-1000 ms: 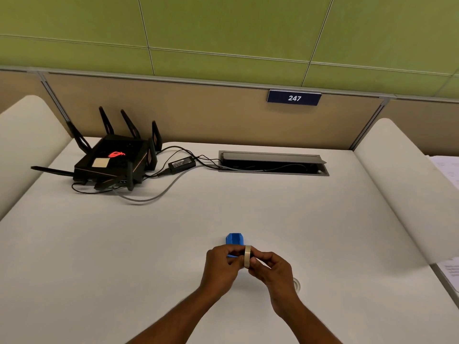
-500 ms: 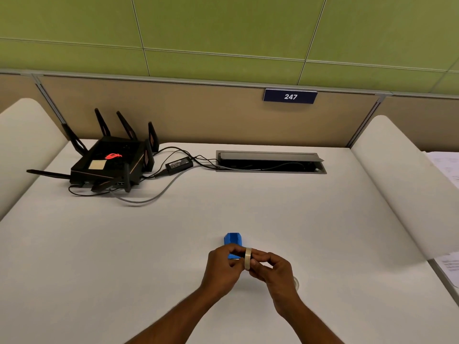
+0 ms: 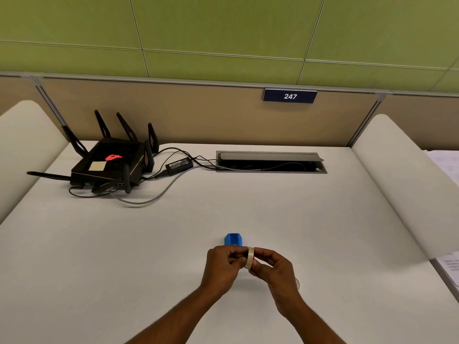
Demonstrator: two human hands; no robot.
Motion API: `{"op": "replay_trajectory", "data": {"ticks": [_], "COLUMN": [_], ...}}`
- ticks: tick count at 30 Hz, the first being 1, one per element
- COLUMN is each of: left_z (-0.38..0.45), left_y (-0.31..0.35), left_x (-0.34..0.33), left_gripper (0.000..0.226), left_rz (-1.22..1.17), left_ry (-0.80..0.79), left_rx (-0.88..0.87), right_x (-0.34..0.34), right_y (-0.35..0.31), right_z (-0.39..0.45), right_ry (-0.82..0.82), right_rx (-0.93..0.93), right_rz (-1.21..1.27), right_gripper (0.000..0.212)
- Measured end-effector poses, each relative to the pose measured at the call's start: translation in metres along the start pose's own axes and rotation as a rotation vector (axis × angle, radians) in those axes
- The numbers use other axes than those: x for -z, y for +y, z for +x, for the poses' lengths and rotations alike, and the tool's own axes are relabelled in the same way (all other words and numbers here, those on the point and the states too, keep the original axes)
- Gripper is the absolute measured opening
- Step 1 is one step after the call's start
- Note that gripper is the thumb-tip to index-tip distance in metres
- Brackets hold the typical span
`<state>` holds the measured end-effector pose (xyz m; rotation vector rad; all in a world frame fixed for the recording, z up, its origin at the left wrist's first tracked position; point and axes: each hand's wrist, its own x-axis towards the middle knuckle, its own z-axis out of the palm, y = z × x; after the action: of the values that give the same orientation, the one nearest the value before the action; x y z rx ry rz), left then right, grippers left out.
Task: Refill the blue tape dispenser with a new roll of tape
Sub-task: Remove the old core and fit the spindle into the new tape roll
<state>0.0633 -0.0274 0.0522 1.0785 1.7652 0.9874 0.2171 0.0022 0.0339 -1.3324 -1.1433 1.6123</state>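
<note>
Both hands pinch the tape roll point(image 3: 250, 261) edge-on over the bench point(image 3: 323, 232), left hand point(image 3: 221, 266) and right hand point(image 3: 273, 269) probably hunting the loose end. Blue dispenser point(image 3: 233, 239) sits just behind, handy.

White numerals "247" on a dark blue nameplate point(image 3: 289, 96), fixed to the tan partition point(image 3: 198, 112) behind the desk. Glowing red emblem, no letters legible, on top of the black router point(image 3: 109, 165) at the desk's far left; beside the emblem, a pale square sticker point(image 3: 97, 166), blank as far as can be told. Label on the black power adapter point(image 3: 179, 165) printed in lines too small to read. Printed sheets of paper point(image 3: 447, 167) at the right edge, text blurred beyond reading.
</note>
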Motion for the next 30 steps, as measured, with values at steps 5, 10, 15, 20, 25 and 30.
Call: {"op": "replay_trajectory", "data": {"ticks": [5,10,15,20,25,30], "left_z": [-0.001,0.0,0.001,0.0,-0.001,0.0], "left_y": [0.0,0.0,0.0,-0.002,-0.006,-0.011], "left_x": [0.001,0.001,0.0,0.001,0.003,0.004], "left_gripper": [0.031,0.03,0.031,0.03,0.031,0.031], "left_rz": [0.007,0.041,0.045,0.009,-0.053,-0.069], "left_ry": [-0.005,0.013,0.016,0.028,0.041,0.073], "left_rx": [-0.006,-0.007,0.006,0.004,0.022,0.027], "right_x": [-0.001,0.0,-0.003,-0.006,-0.008,-0.004], "right_y": [-0.002,-0.005,-0.007,-0.006,-0.006,-0.01], "right_z": [-0.002,-0.002,-0.002,-0.001,0.0,0.0], "right_ry": [-0.037,-0.056,-0.059,-0.045,-0.067,-0.178], "right_rx": [0.004,-0.001,0.013,0.004,0.002,0.004], "right_rz": [-0.016,-0.042,-0.071,-0.095,-0.139,-0.15], "right_gripper": [0.03,0.03,0.029,0.028,0.033,0.053]}}
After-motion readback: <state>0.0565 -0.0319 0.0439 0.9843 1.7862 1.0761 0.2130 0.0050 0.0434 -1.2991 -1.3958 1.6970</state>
